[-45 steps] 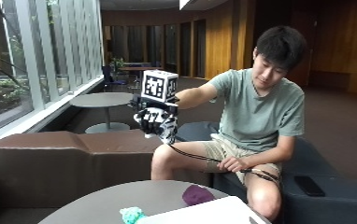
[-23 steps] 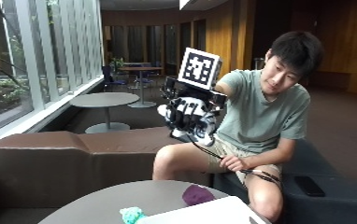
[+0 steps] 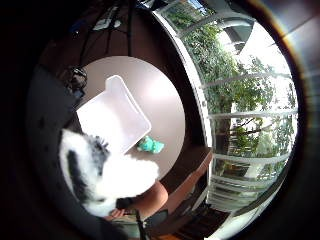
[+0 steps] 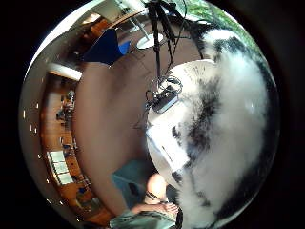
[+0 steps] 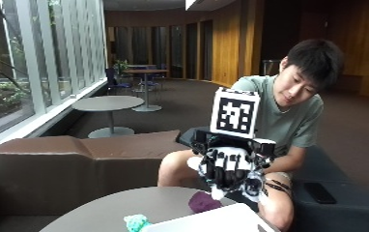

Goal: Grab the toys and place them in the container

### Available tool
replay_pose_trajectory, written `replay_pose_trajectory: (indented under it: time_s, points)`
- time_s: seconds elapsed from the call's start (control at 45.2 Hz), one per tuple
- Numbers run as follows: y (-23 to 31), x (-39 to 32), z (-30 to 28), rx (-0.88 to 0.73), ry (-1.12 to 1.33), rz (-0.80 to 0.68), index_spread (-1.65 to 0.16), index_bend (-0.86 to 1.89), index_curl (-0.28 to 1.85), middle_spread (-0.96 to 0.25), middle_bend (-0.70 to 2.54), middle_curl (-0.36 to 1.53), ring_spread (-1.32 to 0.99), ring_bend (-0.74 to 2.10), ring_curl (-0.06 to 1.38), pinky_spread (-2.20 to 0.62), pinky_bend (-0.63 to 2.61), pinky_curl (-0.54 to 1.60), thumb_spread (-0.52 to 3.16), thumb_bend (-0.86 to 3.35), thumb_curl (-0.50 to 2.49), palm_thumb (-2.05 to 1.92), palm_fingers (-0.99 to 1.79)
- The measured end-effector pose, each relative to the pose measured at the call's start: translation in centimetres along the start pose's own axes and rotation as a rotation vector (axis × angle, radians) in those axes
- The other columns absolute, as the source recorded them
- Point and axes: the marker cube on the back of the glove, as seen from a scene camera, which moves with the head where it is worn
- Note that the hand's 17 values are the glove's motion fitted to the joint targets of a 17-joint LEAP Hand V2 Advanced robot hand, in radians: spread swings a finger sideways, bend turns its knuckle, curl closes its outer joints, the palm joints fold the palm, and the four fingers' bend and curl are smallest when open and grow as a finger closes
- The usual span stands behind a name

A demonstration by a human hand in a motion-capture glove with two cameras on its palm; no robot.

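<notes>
Plush toy (image 5: 226, 181) mostly hidden inside gripping hand (image 5: 231, 166).

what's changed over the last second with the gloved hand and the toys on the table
The gloved right hand, still gripping the black-and-white plush toy, first rose and moved toward the person's chest, then came down over the white container. Nothing was let go. The purple toy and the teal toy stayed on the round table beside the container.
</notes>
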Motion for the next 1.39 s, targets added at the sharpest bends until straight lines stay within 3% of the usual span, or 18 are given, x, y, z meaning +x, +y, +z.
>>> replay_pose_trajectory:
  time_s: [0.111,0.177,0.288,0.332,0.354,0.464,0.752,0.973,1.216,1.393]
  points:
    - [0.1,-0.1,1.8,-0.073,-0.010,-0.029,-0.31,1.00,0.98,-0.22,1.25,0.80,-0.37,1.21,0.68,-0.28,0.90,0.52,0.39,0.05,1.12,0.58,0.86]
    - [1.0,0.0,3.5,-0.252,-0.005,-0.006,-0.31,0.96,1.00,-0.23,1.23,0.80,-0.37,1.20,0.68,-0.27,0.93,0.53,0.41,0.04,1.12,0.57,0.77]
    - [2.7,0.2,5.1,-0.556,0.051,0.030,-0.29,0.71,0.99,-0.27,1.07,0.75,-0.33,1.15,0.68,-0.23,0.92,0.55,0.63,-0.05,1.06,0.44,0.19]
    - [3.3,0.5,5.2,-0.589,0.072,0.024,-0.26,0.48,0.91,-0.24,0.82,0.68,-0.27,0.96,0.65,-0.16,1.06,0.59,0.77,-0.17,0.94,0.17,-0.39]
    - [3.5,0.6,5.2,-0.580,0.073,0.020,-0.24,0.34,0.86,-0.20,0.74,0.65,-0.24,0.88,0.62,-0.14,1.10,0.58,0.80,-0.17,0.90,0.11,-0.53]
    - [4.1,1.9,3.5,-0.476,0.035,0.014,-0.21,0.07,0.66,-0.12,0.50,0.55,-0.16,0.62,0.49,-0.06,1.09,0.51,0.92,-0.10,0.77,-0.05,-0.43]
    - [6.8,8.2,-3.6,-0.360,0.039,0.074,-0.19,0.05,0.43,-0.06,0.29,0.46,-0.08,0.43,0.39,0.01,0.92,0.43,1.08,-0.06,0.56,-0.05,-0.24]
    - [10.2,14.3,-5.4,-0.347,0.050,0.127,-0.21,0.05,0.32,-0.06,0.22,0.44,-0.06,0.39,0.37,0.01,0.85,0.39,1.13,-0.05,0.46,-0.05,-0.21]
    - [13.7,21.1,-2.4,-0.395,0.045,0.200,-0.21,0.06,0.24,-0.05,0.18,0.43,-0.06,0.35,0.36,0.01,0.82,0.37,1.18,-0.03,0.40,-0.02,-0.19]
    - [14.7,24.8,3.4,-0.465,0.029,0.219,-0.21,0.07,0.21,-0.05,0.18,0.42,-0.06,0.33,0.36,0.01,0.80,0.37,1.25,0.00,0.39,0.04,-0.17]
